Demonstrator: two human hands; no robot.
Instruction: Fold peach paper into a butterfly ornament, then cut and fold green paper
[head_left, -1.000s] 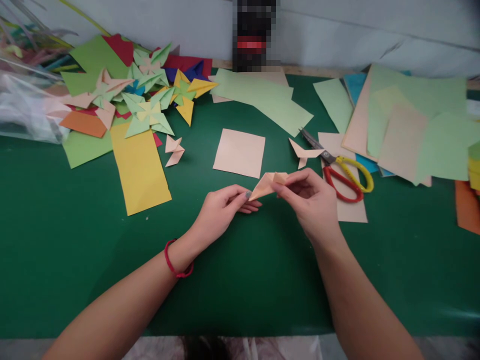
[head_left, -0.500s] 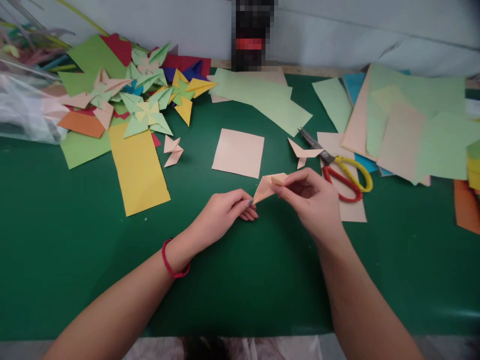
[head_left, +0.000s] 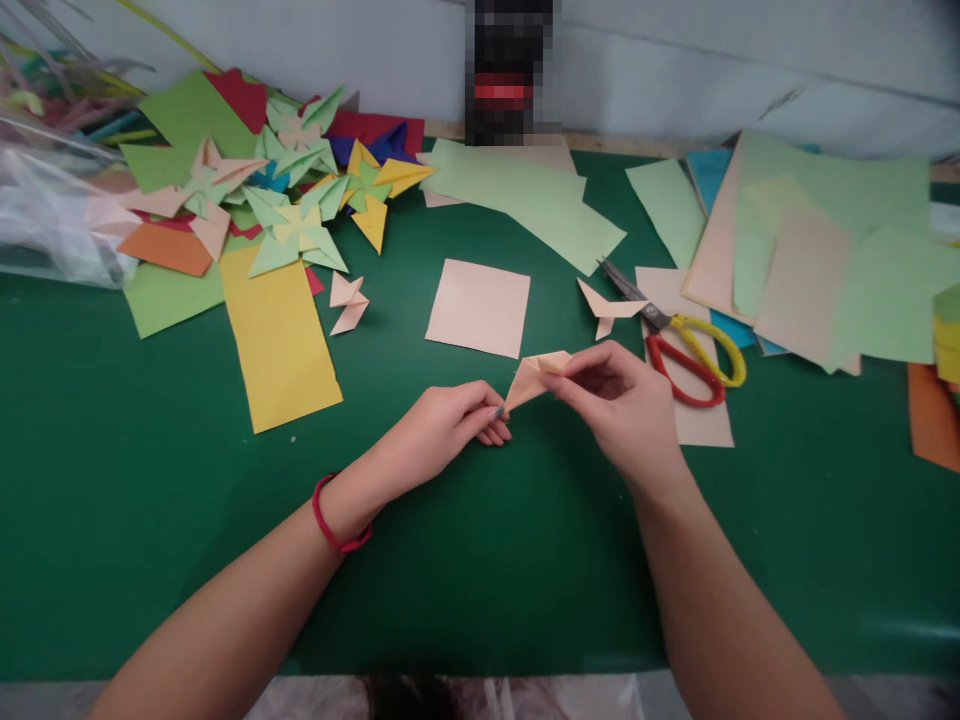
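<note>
Between my two hands is a small folded piece of peach paper (head_left: 529,380), held just above the green table (head_left: 480,560). My left hand (head_left: 461,420) pinches its lower-left tip between thumb and fingers. At its upper-right end, my right hand (head_left: 619,400) grips a folded flap with thumb and forefinger. Beyond the hands lies a flat peach paper square (head_left: 478,308). A folded peach piece (head_left: 609,308) lies beside the scissors (head_left: 656,318), and another small folded peach piece (head_left: 349,303) rests to the left.
Scissors with one red and one yellow handle lie partly on a peach sheet (head_left: 705,425). Folded paper stars (head_left: 296,228) and coloured sheets are heaped at the back left, by a clear plastic bag (head_left: 52,215). A yellow sheet (head_left: 281,350) lies left; loose sheets (head_left: 885,290) lie right.
Both hands keep their hold on the folded peach paper. My left wrist has shifted slightly to the left; otherwise the scene looks nearly the same.
</note>
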